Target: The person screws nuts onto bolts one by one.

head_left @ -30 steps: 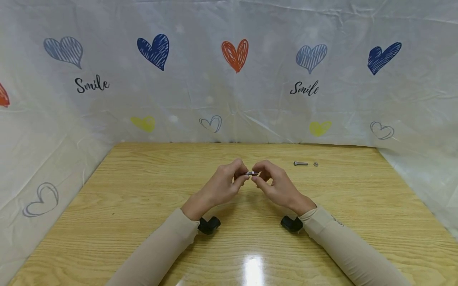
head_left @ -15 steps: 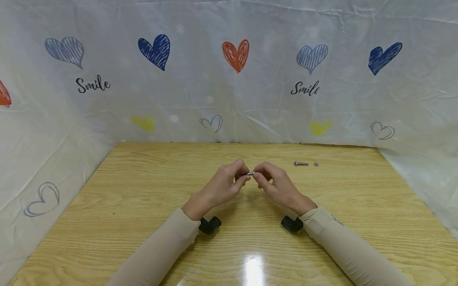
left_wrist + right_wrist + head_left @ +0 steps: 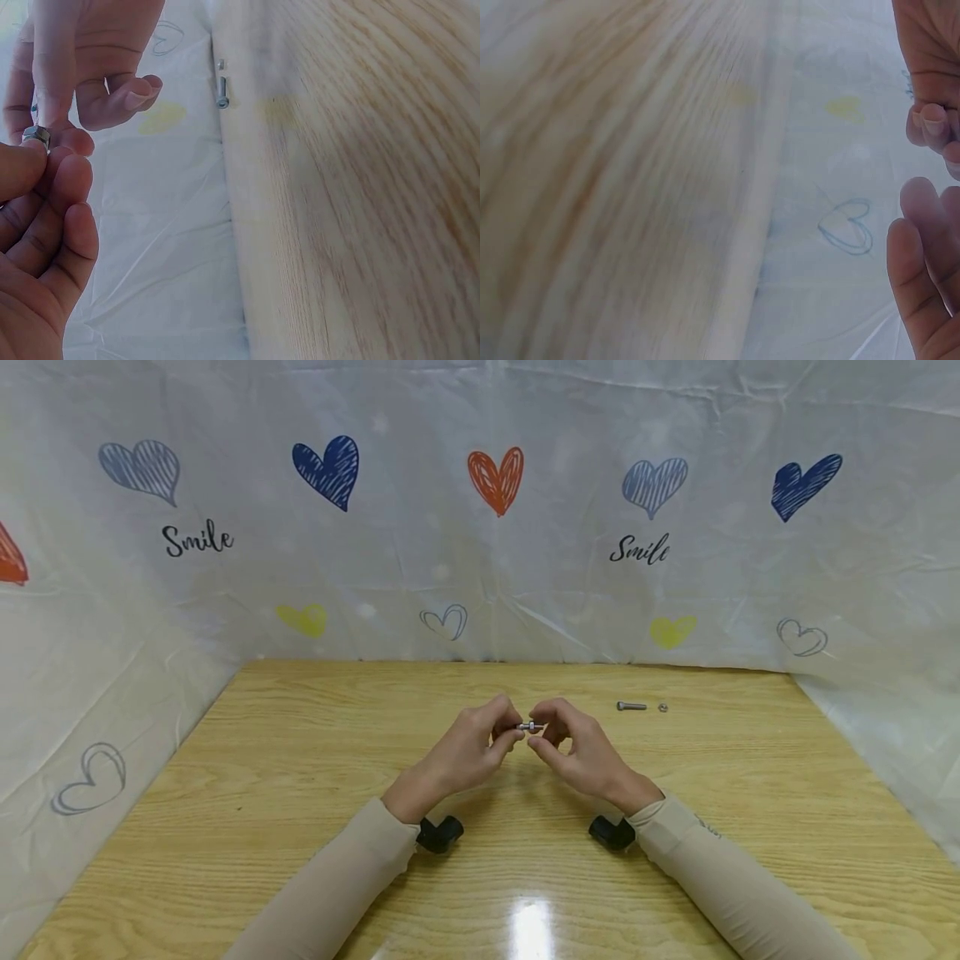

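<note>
Looking from the head, we see the left hand clamping a bolt between thumb and fingers above the table, a nut on its shaft; the right hand has thumb and forefinger apart around it. From the left wrist, we find a second bolt near a loose nut. From the right wrist, we cannot tell whether those fingers touch anything.

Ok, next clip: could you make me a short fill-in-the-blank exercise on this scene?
1. A ____ sits on the shaft of the held bolt, which the left hand pinches.
2. In the head view, the loose nut lies to the ____ of the loose bolt.
3. The word printed on the backdrop is ____.
4. Counting the held one, ____ bolts are visible.

Missing words: nut; right; Smile; two.
</note>
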The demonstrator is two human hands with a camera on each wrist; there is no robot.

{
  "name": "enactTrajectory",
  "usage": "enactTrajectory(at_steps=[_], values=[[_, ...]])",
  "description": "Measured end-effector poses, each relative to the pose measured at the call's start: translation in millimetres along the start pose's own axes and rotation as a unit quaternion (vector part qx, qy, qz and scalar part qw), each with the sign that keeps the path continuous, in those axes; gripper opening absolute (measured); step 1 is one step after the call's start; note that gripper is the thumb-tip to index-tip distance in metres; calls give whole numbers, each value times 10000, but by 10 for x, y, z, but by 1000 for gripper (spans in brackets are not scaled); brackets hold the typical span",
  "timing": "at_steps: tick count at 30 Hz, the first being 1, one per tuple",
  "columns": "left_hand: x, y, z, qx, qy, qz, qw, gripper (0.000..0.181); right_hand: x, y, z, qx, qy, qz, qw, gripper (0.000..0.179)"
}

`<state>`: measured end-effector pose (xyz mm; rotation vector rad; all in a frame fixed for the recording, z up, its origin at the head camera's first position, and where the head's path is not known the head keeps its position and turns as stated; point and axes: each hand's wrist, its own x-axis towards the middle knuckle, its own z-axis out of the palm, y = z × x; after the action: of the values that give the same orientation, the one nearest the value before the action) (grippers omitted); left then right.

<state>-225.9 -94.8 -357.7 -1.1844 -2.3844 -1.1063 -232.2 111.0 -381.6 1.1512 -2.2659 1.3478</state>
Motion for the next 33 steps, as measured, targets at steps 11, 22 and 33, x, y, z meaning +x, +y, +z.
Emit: enactTrajectory(at_steps=[11,22,33], values=[[-5,10,0,-19,1,54,10000,7,25,-95,6,-120,-57,82,9999,12],[-5,29,15,-77,-42,29,10000,6,-16,34,-1,-184,-106,85,9997,12],[-22,17,-9,-35,-86,-58,9999,11,-5,-27,5,-60,-1,80,10000,25]])
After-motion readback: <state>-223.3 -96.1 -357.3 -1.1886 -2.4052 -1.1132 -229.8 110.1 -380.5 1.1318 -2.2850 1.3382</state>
